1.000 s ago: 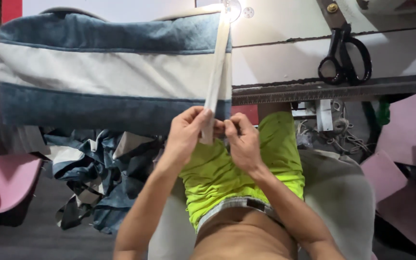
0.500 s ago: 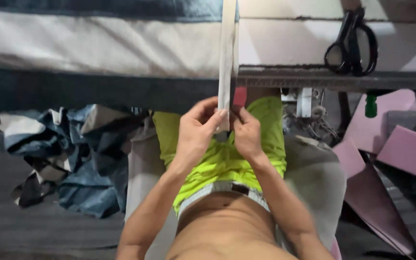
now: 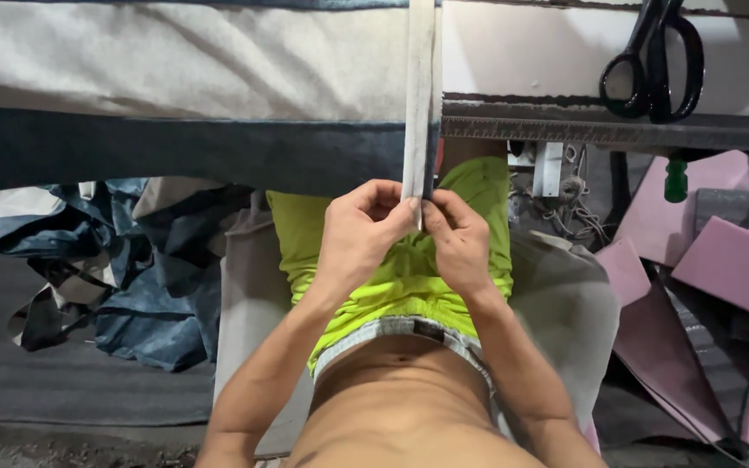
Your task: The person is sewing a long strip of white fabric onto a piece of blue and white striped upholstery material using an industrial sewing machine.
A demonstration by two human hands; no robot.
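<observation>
Both hands meet over the lap, just below the desk [image 3: 565,130] edge, and pinch the lower end of a long pale strap [image 3: 418,95]. The left hand [image 3: 359,238] has its grip closed on the strap's left edge with thumb and fingertips; the right hand [image 3: 457,243] is closed on the right edge, fingers curled toward the other hand. The strap runs straight up from the hands, over the desk edge and across the desk top. A cream and dark blue fabric [image 3: 175,95] hangs over the desk to the left of the strap. Black scissors [image 3: 656,61] lie on the desk well to the right. Denim scraps [image 3: 123,260] lie heaped on the floor at left, pink foam pieces [image 3: 721,269] at right.
</observation>
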